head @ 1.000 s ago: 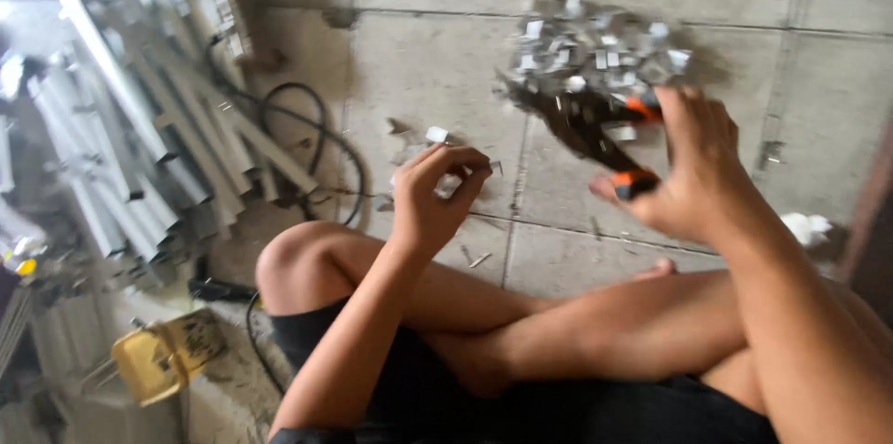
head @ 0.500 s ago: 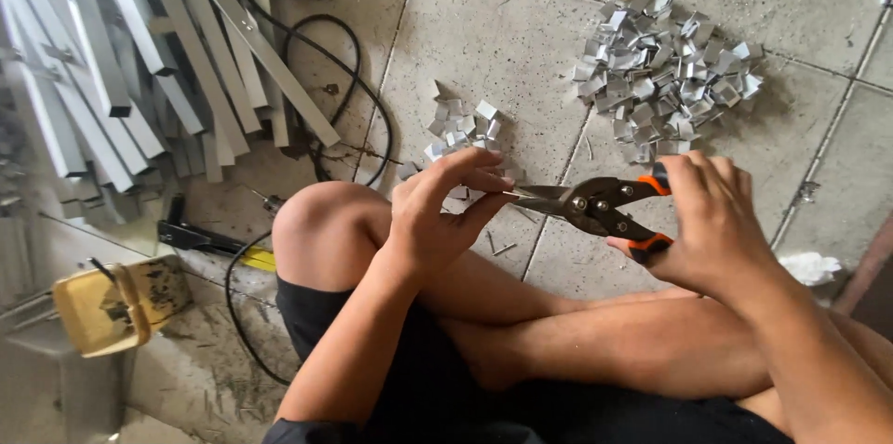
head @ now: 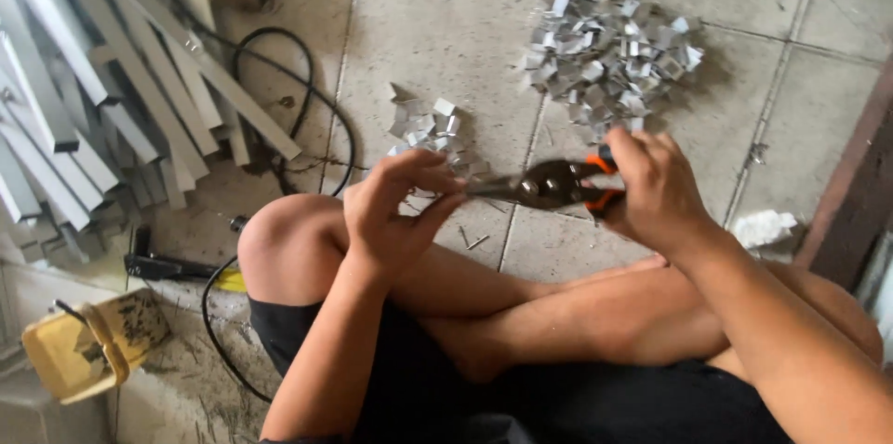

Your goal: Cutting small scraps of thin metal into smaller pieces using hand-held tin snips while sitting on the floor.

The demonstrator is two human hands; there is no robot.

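The right hand (head: 656, 193) is closed around the snips (head: 549, 187); the left hand (head: 395, 212) pinches a small metal piece, mostly hidden, at their tip. Probably light, stiff, sharp-edged: hold by its flat faces.

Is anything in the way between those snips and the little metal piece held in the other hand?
Nothing visible. The snips in the right hand point straight at the left hand, their tip right at its fingertips. The piece itself is hidden.
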